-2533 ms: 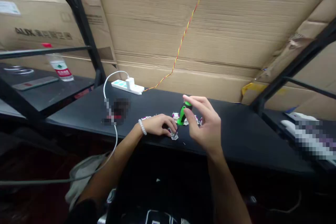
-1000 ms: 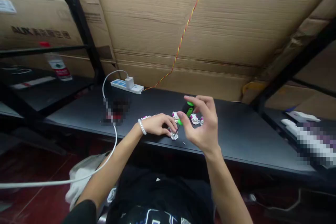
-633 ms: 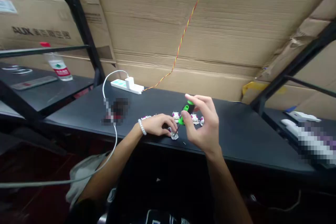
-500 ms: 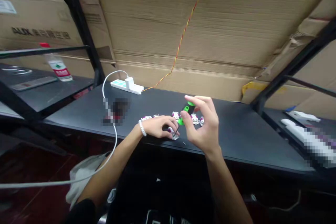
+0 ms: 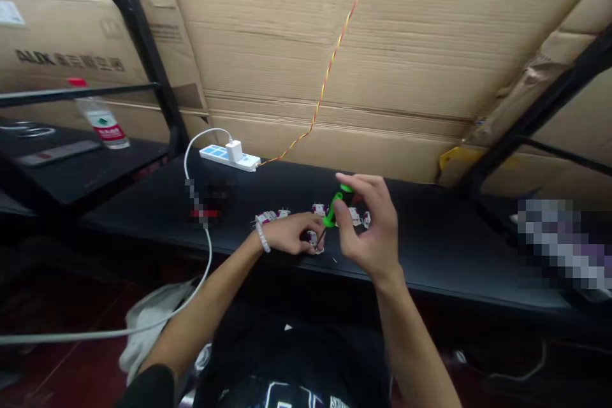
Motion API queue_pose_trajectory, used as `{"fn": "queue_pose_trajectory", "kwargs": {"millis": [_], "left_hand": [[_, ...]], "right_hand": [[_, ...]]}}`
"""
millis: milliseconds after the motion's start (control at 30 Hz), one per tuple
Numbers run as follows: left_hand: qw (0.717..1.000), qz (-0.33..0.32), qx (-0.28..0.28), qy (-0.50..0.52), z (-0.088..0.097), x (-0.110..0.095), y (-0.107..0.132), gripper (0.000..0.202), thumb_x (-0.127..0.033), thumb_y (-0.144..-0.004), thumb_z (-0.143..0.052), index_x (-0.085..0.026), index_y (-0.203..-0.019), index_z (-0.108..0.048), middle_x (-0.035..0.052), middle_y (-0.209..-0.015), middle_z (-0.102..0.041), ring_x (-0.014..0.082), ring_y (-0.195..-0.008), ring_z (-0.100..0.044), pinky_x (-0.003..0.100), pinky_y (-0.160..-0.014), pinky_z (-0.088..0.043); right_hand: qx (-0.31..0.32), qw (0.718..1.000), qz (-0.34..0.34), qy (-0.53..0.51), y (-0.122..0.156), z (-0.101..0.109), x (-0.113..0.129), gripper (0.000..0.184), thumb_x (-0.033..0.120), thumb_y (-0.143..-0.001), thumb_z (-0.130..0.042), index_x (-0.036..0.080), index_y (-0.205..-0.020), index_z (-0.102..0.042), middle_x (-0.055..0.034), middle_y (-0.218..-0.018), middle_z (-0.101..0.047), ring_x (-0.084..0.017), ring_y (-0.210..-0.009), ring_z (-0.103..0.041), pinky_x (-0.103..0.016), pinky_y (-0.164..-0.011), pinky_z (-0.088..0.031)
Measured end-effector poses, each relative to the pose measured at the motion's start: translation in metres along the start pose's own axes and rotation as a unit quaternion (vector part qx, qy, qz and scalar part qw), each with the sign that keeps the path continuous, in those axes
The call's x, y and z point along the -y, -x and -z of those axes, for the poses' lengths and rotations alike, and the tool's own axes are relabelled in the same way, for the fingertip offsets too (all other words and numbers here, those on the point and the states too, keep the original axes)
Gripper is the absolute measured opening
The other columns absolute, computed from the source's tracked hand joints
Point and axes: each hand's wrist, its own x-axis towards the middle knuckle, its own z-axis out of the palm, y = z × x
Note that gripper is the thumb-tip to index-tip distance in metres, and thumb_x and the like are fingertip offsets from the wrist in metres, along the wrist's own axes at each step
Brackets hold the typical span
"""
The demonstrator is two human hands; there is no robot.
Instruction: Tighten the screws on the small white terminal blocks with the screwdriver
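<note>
My right hand [image 5: 369, 229] is closed round a green-handled screwdriver [image 5: 333, 211], which leans down and left with its tip on a small white and purple part [image 5: 315, 242] near the front edge of the black table [image 5: 430, 248]. My left hand [image 5: 289, 234], a white bead bracelet on its wrist, pinches that part and holds it against the tabletop. Several more small white and purple parts [image 5: 356, 217] lie in a row just behind my hands.
A white power strip [image 5: 229, 156] with a charger and white cable [image 5: 203, 255] sits at the table's back left. A red-yellow wire [image 5: 329, 70] runs up the cardboard wall. A water bottle [image 5: 99, 118] stands on the left shelf. Black shelf posts flank both sides.
My left fingers have curled tighter round the small part. The screwdriver stays on it while my right fingers shift slightly on the handle. The view has drifted a little.
</note>
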Motion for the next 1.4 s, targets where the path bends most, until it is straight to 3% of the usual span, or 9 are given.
{"fn": "queue_pose_trajectory", "kwargs": {"millis": [167,333,533,700,867,1067,1233,1400], "left_hand": [[1.0,0.013,-0.006,0.013,-0.0018,-0.0019,-0.0009,0.018,-0.005,-0.075,-0.085,-0.019,-0.083,-0.077,0.0029,-0.098,-0.075,0.0231,-0.102,-0.071,0.031,-0.1,-0.053],[0.999,0.01,-0.008,0.029,-0.0006,-0.0036,-0.0003,0.017,-0.004,-0.076,-0.083,-0.019,-0.083,-0.076,0.0025,-0.098,-0.074,0.0222,-0.102,-0.07,0.031,-0.102,-0.053],[0.999,-0.001,-0.009,0.031,-0.001,0.0008,-0.0005,0.019,-0.002,-0.075,-0.083,-0.018,-0.084,-0.077,0.0032,-0.098,-0.076,0.0218,-0.099,-0.071,0.029,-0.099,-0.054],[0.999,0.003,-0.009,0.034,-0.0011,0.0016,-0.0002,0.018,-0.004,-0.076,-0.085,-0.018,-0.084,-0.077,0.0024,-0.097,-0.077,0.0221,-0.101,-0.071,0.029,-0.098,-0.054],[0.999,0.0,-0.01,0.04,-0.0008,0.0029,0.0003,0.019,-0.004,-0.076,-0.086,-0.018,-0.086,-0.079,0.0038,-0.101,-0.077,0.0217,-0.1,-0.071,0.03,-0.098,-0.053],[0.999,0.011,0.005,0.034,-0.0006,0.0055,0.0002,0.016,-0.008,-0.079,-0.086,-0.019,-0.089,-0.08,0.0029,-0.102,-0.077,0.0209,-0.102,-0.071,0.028,-0.098,-0.053],[0.999,0.001,-0.003,0.039,0.0003,0.0046,0.0001,0.018,-0.006,-0.078,-0.088,-0.018,-0.089,-0.08,0.0036,-0.104,-0.077,0.0212,-0.105,-0.071,0.028,-0.103,-0.051],[0.999,-0.006,0.001,0.044,0.0004,0.0055,-0.0006,0.017,-0.004,-0.078,-0.086,-0.018,-0.087,-0.08,0.0031,-0.1,-0.076,0.0212,-0.103,-0.071,0.028,-0.099,-0.052]], "right_hand": [[0.023,0.999,0.003,-0.045,0.0003,-0.0007,-0.0031,0.046,0.014,-0.095,-0.056,0.024,-0.139,-0.064,-0.012,-0.125,-0.073,-0.026,-0.11,-0.071,-0.045,-0.092,-0.061],[-0.017,1.0,-0.007,0.006,-0.0007,-0.0019,-0.0048,0.029,0.027,-0.091,-0.075,0.025,-0.121,-0.072,-0.0092,-0.113,-0.067,-0.024,-0.096,-0.068,-0.04,-0.078,-0.062],[0.036,0.998,0.016,-0.056,-0.0017,-0.0015,-0.0052,0.04,0.016,-0.1,-0.055,0.024,-0.138,-0.065,-0.0128,-0.128,-0.071,-0.027,-0.116,-0.07,-0.047,-0.097,-0.06],[-0.016,1.0,0.01,-0.021,-0.0017,-0.0021,-0.0019,0.029,0.026,-0.091,-0.077,0.026,-0.12,-0.073,-0.0078,-0.11,-0.067,-0.023,-0.093,-0.069,-0.043,-0.082,-0.062],[0.034,0.997,0.009,-0.071,-0.0011,-0.0017,-0.0025,0.039,0.016,-0.101,-0.053,0.026,-0.136,-0.067,-0.011,-0.126,-0.072,-0.025,-0.113,-0.071,-0.045,-0.095,-0.06],[-0.013,1.0,-0.015,-0.016,-0.0017,-0.0017,-0.0017,0.027,0.026,-0.091,-0.076,0.026,-0.118,-0.073,-0.007,-0.11,-0.068,-0.022,-0.091,-0.068,-0.039,-0.078,-0.061],[0.042,0.997,-0.003,-0.071,-0.0028,-0.0012,-0.0014,0.04,0.014,-0.1,-0.054,0.025,-0.136,-0.067,-0.0105,-0.128,-0.073,-0.025,-0.115,-0.071,-0.044,-0.099,-0.059],[-0.002,1.0,-0.02,-0.023,-0.0035,-0.0012,-0.0012,0.028,0.028,-0.09,-0.078,0.025,-0.117,-0.073,-0.0081,-0.111,-0.071,-0.023,-0.096,-0.069,-0.039,-0.08,-0.061]]}}
